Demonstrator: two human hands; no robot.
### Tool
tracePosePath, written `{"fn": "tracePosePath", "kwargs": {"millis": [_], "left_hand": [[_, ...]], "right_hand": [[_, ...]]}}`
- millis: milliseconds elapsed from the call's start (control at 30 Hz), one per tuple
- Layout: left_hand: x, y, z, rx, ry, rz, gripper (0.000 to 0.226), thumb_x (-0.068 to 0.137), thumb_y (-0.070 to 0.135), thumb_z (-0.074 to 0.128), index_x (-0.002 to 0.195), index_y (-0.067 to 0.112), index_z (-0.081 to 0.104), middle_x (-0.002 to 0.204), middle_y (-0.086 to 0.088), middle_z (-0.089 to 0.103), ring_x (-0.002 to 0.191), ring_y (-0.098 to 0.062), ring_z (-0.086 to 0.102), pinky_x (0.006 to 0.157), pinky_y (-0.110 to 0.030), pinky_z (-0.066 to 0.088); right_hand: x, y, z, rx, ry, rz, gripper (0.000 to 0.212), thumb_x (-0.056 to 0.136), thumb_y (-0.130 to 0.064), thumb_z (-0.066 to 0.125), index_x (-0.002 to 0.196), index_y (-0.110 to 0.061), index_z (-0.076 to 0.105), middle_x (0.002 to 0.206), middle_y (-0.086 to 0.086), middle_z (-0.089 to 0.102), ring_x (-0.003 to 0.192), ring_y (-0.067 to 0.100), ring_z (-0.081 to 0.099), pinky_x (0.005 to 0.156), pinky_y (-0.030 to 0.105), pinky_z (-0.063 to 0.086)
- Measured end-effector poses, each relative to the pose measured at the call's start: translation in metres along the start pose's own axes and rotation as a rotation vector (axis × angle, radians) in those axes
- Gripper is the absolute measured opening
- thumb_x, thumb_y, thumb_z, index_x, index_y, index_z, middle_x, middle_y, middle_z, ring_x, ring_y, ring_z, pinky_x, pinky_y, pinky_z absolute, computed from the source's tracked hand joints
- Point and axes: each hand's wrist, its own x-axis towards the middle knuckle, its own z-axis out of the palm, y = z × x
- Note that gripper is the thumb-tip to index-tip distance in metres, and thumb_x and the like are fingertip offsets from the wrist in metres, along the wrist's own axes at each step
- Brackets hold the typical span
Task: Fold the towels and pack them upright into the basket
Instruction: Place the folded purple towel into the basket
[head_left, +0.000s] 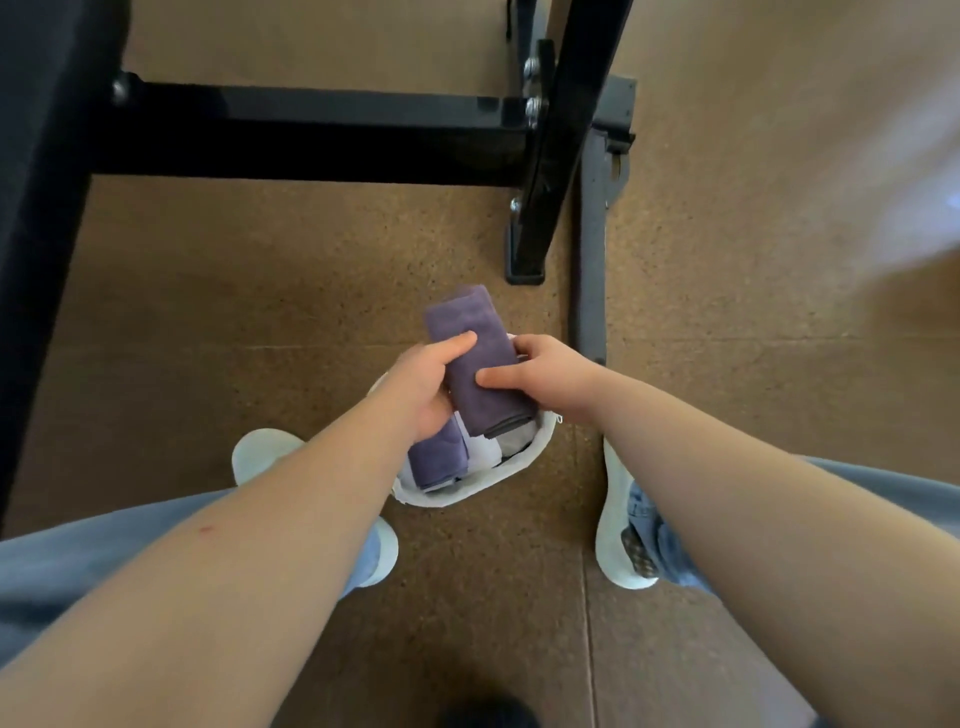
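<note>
floor: brown speckled cork-looking floor (727, 364) fills pretty much the whole frame, with a seam running down the lower right
table frame: black metal table frame (311, 135) across the upper left and top center, one leg landing just above the middle; a grey bracket thing sits right beside it
legs: grey trousers at both lower edges, light shoes either side of the basket
basket: small white basket (524, 467) on the floor at center, between the shoes, already holding a folded purple towel (439, 460) upright plus some white and grey ones
held towel: second purple towel (478, 358), folded into a long bundle, tilted, lower end right over the basket, top poking toward the table leg
left hand: left hand (421, 389) wrapped around the bundle's left side, thumb on top
right hand: right hand (550, 374) closed on its right side, thumb pressed on the front
</note>
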Motion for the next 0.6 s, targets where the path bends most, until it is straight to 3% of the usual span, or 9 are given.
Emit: {"fn": "tracePosePath", "kwargs": {"millis": [167,267,367,500,600], "left_hand": [[0.035,-0.009,-0.012,0.23,0.037,0.08,0.044,0.094,0.018,0.074,0.134,0.011,0.059,0.119,-0.013,0.072,0.108,-0.027,0.071,0.08,-0.041,0.063],[0.056,-0.018,-0.017,0.468,0.097,0.117,0.05,0.09,0.026,0.078,0.134,0.013,0.058,0.118,-0.009,0.072,0.103,-0.023,0.071,0.085,-0.042,0.063],[0.07,-0.023,-0.024,0.9,0.17,0.253,0.062,0.083,0.043,0.08,0.136,0.023,0.053,0.122,-0.001,0.07,0.107,-0.02,0.068,0.094,-0.044,0.059],[0.069,-0.028,-0.03,1.35,0.239,0.574,0.056,0.086,0.037,0.078,0.132,0.028,0.049,0.136,-0.001,0.046,0.119,-0.023,0.055,0.1,-0.042,0.052],[0.063,-0.034,-0.037,1.704,0.176,0.863,0.06,0.088,0.04,0.074,0.139,0.024,0.047,0.144,-0.003,0.036,0.129,-0.027,0.041,0.104,-0.042,0.047]], "right_hand": [[0.02,0.029,0.0,-0.202,0.08,0.022,0.05,0.083,-0.027,0.082,0.127,-0.019,0.058,0.118,0.001,0.07,0.107,0.018,0.069,0.098,0.043,0.058],[0.03,0.044,0.005,-0.281,0.08,0.054,0.061,0.085,-0.024,0.077,0.139,-0.017,0.05,0.127,0.004,0.065,0.114,0.023,0.064,0.101,0.046,0.054],[0.04,0.06,0.012,-0.381,0.106,0.071,0.075,0.086,-0.024,0.072,0.152,-0.021,0.036,0.139,0.005,0.057,0.125,0.028,0.057,0.105,0.046,0.051],[0.05,0.073,0.021,-0.458,0.098,0.035,0.087,0.092,-0.017,0.065,0.162,-0.031,0.017,0.154,0.007,0.048,0.137,0.03,0.05,0.109,0.038,0.044],[0.057,0.079,0.029,-0.516,0.119,-0.042,0.088,0.095,-0.014,0.062,0.164,-0.033,0.011,0.155,0.01,0.044,0.138,0.03,0.047,0.109,0.038,0.041]]}}
